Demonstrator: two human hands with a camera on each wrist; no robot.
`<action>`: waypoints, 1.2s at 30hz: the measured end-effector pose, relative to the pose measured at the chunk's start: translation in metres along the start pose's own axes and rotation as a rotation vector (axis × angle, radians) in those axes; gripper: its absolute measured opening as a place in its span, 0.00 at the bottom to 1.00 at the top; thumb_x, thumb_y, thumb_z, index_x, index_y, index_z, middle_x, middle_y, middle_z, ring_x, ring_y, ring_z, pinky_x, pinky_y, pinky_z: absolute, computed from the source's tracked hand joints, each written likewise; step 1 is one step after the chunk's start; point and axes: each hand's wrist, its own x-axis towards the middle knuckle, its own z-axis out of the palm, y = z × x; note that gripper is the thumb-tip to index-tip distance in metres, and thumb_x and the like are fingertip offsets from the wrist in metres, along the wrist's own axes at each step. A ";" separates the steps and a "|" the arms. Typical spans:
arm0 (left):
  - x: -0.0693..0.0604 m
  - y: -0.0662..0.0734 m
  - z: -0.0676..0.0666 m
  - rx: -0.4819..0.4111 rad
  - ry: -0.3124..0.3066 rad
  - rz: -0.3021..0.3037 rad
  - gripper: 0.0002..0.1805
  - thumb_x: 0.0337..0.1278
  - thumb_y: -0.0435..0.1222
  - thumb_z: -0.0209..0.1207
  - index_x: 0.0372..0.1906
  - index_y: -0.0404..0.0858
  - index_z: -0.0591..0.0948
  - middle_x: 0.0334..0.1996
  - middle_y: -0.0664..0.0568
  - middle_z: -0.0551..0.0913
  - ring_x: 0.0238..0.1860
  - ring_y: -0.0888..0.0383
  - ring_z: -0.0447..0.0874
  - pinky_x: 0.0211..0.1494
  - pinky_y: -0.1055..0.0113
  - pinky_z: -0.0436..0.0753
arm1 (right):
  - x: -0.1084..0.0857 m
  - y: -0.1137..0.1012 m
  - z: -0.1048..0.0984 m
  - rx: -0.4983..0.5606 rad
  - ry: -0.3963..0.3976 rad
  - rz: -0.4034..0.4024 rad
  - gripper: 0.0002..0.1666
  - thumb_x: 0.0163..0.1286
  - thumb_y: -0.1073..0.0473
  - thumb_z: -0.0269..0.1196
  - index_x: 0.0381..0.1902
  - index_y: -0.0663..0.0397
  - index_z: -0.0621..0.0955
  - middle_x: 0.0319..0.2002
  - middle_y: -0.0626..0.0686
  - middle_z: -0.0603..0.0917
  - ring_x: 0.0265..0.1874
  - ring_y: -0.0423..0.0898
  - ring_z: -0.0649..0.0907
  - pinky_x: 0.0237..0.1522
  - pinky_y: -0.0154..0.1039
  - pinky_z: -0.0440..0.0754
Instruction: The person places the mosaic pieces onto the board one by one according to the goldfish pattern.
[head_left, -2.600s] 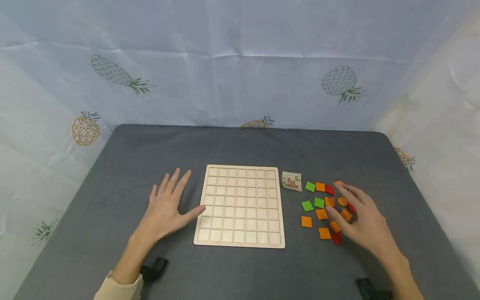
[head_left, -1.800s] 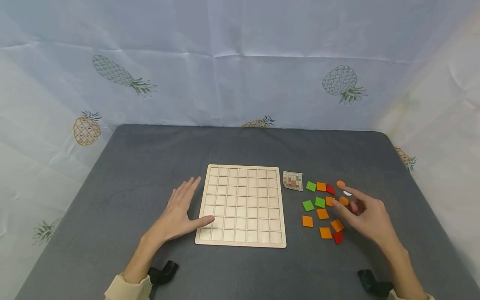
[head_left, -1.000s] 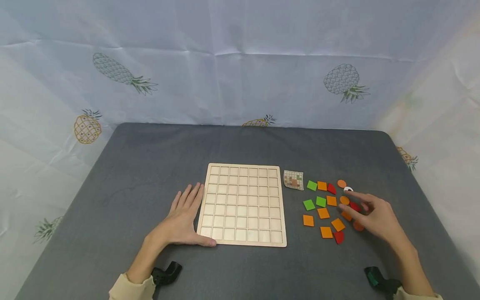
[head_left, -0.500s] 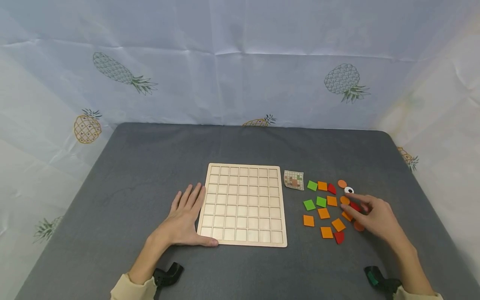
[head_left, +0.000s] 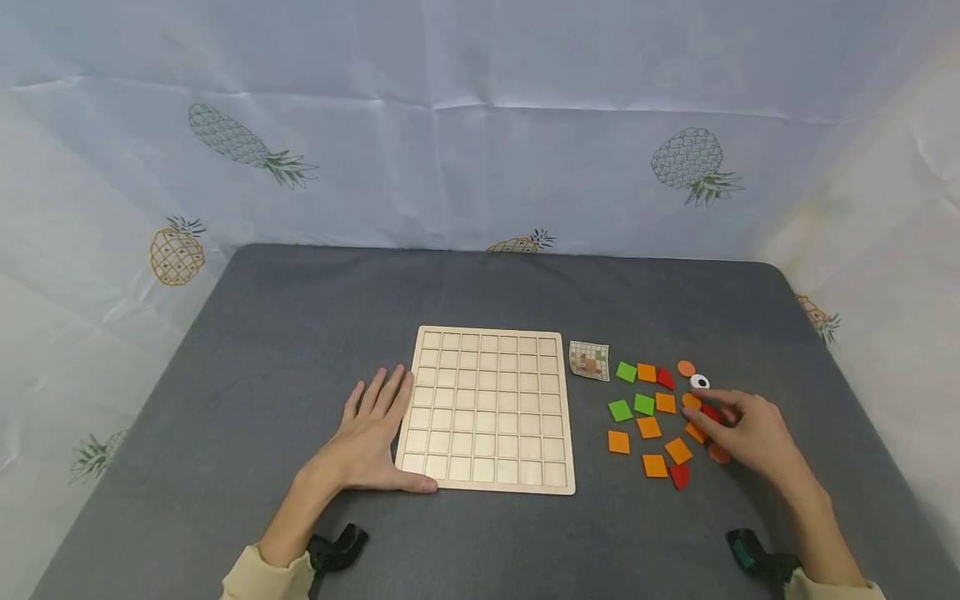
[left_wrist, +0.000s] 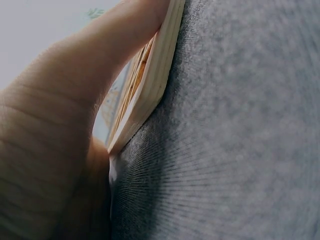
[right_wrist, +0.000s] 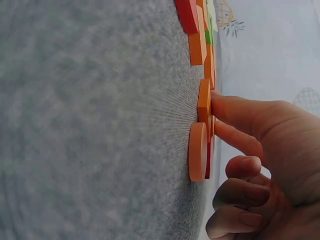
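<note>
A pale wooden board with a grid of square recesses lies mid-table. My left hand rests at its lower left corner, fingers straight along the left side and thumb at the near edge; in the left wrist view the thumb lies against the board's edge. At the right, my right hand pinches an orange disc between thumb and index finger, the other fingers curled under. A white disc with a black dot sits just beyond the fingertips. Red pieces lie partly under the hand.
Several orange squares, green squares and red pieces lie scattered between board and right hand. A small printed grid card lies by the board's upper right corner. A pineapple-print cloth hangs behind the grey table.
My left hand has slid down and in to the board's lower left corner. My right hand has uncovered the white disc, and its thumb and index finger have closed together at the orange disc.
</note>
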 end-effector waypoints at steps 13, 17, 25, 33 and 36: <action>0.000 -0.001 0.000 -0.020 -0.009 -0.002 0.84 0.25 0.74 0.72 0.83 0.36 0.42 0.84 0.38 0.38 0.84 0.34 0.33 0.79 0.31 0.38 | 0.002 -0.002 0.001 -0.021 -0.015 0.030 0.23 0.66 0.54 0.72 0.53 0.65 0.86 0.15 0.42 0.59 0.12 0.34 0.54 0.16 0.32 0.54; 0.000 -0.001 0.000 -0.018 -0.013 -0.005 0.84 0.25 0.74 0.72 0.83 0.36 0.41 0.84 0.39 0.38 0.84 0.34 0.33 0.79 0.31 0.38 | 0.002 -0.004 0.001 -0.036 -0.019 0.015 0.21 0.69 0.54 0.70 0.52 0.66 0.86 0.14 0.42 0.59 0.11 0.34 0.54 0.15 0.31 0.54; 0.000 0.000 0.000 -0.026 -0.009 -0.005 0.85 0.25 0.73 0.72 0.83 0.35 0.41 0.84 0.39 0.38 0.84 0.35 0.33 0.79 0.32 0.37 | 0.002 -0.008 0.000 -0.073 -0.014 0.017 0.22 0.71 0.53 0.68 0.52 0.67 0.85 0.14 0.43 0.60 0.10 0.35 0.56 0.15 0.32 0.54; 0.000 0.000 0.000 -0.028 -0.007 -0.004 0.84 0.24 0.73 0.73 0.83 0.35 0.41 0.84 0.39 0.39 0.84 0.35 0.33 0.79 0.32 0.38 | 0.000 -0.016 -0.004 -0.075 -0.009 0.039 0.25 0.72 0.50 0.67 0.54 0.67 0.84 0.14 0.43 0.60 0.10 0.36 0.56 0.15 0.33 0.55; 0.000 0.000 0.000 -0.028 -0.007 -0.007 0.84 0.24 0.73 0.73 0.83 0.35 0.41 0.84 0.39 0.38 0.84 0.35 0.33 0.79 0.32 0.38 | 0.000 -0.021 -0.005 -0.075 -0.005 0.040 0.26 0.71 0.49 0.67 0.55 0.67 0.84 0.14 0.43 0.59 0.10 0.36 0.56 0.15 0.33 0.54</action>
